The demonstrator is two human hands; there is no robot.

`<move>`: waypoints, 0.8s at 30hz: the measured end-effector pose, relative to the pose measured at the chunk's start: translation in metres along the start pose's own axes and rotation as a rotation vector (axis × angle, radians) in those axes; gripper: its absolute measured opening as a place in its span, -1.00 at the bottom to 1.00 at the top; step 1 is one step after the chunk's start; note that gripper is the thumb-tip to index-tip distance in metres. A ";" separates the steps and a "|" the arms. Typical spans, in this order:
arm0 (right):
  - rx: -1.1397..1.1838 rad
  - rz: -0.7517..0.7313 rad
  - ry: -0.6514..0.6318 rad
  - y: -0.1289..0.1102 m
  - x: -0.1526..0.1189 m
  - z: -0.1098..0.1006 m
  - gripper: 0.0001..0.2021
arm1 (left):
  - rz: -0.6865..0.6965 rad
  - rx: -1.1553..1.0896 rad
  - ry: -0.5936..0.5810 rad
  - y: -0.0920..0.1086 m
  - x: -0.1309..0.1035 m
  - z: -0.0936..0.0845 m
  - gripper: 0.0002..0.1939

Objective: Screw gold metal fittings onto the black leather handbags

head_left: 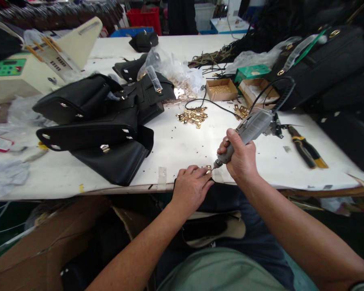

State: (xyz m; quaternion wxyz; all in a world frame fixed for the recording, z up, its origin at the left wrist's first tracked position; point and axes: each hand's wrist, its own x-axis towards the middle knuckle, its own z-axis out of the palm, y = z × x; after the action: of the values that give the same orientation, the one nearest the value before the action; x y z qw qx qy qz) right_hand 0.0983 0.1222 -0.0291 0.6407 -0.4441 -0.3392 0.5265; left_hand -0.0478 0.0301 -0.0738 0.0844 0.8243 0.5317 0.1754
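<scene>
My right hand [241, 155] is wrapped round a grey electric screwdriver [252, 126], which tilts down to the left. The tool's thin bit meets a small gold metal clasp [209, 169] at the front edge of the table. My left hand [192, 184] presses its fingertips against that clasp and grips the edge of a black bag [221, 196]. The bag hangs over my lap, its light-lined opening showing below my wrist; part of it is hidden under my hand. Beyond my hands, a pile of gold clasp parts [192, 117] lies on the white table [172, 147].
Finished-looking black bags [91, 135] are stacked at left, beside a cream machine [18, 76]. Cardboard boxes of small parts [221, 89] stand behind. Yellow-black pliers [306, 147] lie at right near more black bags [324, 60]. A large carton [54, 242] stands below the table.
</scene>
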 end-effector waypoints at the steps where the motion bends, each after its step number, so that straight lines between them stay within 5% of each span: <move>1: -0.010 -0.010 0.004 0.002 0.002 0.001 -0.62 | 0.000 0.001 0.001 0.000 0.000 0.000 -0.74; 8: -0.050 -0.026 0.037 0.021 0.014 0.006 -0.63 | -0.012 -0.003 -0.008 0.000 0.000 0.001 -0.75; 24: -0.110 -0.065 0.036 0.023 0.014 0.005 -0.61 | -0.006 -0.004 0.001 0.001 0.000 0.000 -0.77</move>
State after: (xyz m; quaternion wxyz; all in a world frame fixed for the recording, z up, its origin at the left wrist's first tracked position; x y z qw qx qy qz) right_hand 0.0879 0.1380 -0.0486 0.6382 -0.4768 -0.3704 0.4777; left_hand -0.0469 0.0303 -0.0740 0.0862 0.8225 0.5337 0.1767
